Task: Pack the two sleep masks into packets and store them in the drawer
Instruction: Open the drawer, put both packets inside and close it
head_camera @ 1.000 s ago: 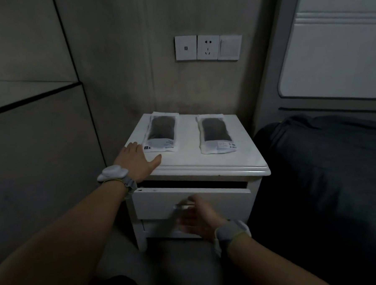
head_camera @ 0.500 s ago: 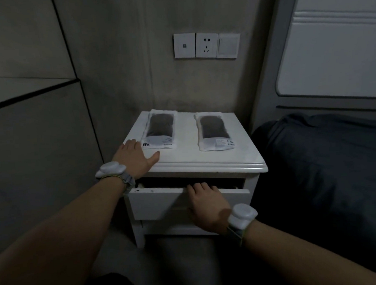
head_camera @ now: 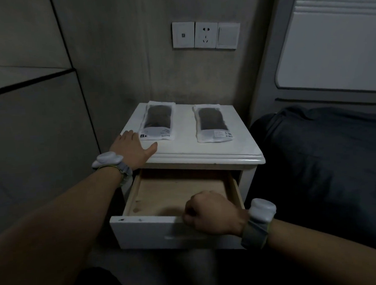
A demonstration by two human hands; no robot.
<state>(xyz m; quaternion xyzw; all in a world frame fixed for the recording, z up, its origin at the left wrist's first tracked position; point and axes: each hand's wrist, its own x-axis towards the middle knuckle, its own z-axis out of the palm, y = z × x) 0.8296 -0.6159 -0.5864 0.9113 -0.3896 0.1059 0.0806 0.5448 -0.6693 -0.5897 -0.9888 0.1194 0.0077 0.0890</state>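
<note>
i have the drawer (head_camera: 163, 196) standing well open under the table (head_camera: 187, 144), its bare wooden floor showing with nothing on it. my right hand (head_camera: 210, 215) is curled over the top edge of the drawer's white front, fingers hooked inside and the knuckles up. that grip suits pulling the drawer straight out without the handle.

my left hand (head_camera: 133, 148) lies flat on the table top near its front left corner, fingers straight, thumb spread, holding nothing. i judge it is there to brace the light table so it does not slide toward me as the drawer comes out.

the left packet (head_camera: 158, 133) lies just beside those fingertips, flat, long side running away from me, its sleep mask (head_camera: 159, 117) showing dark through the clear face. the right packet (head_camera: 215, 134) lies parallel to it and apart, filled the same way. i cannot tell whether either is sealed.

so the packing looks done and only the storing is left. the left hand is placed well to take the near packet first; the drawer looks wide enough for both side by side. the bed (head_camera: 325, 157) crowds the right side, so i would come in from above.
</note>
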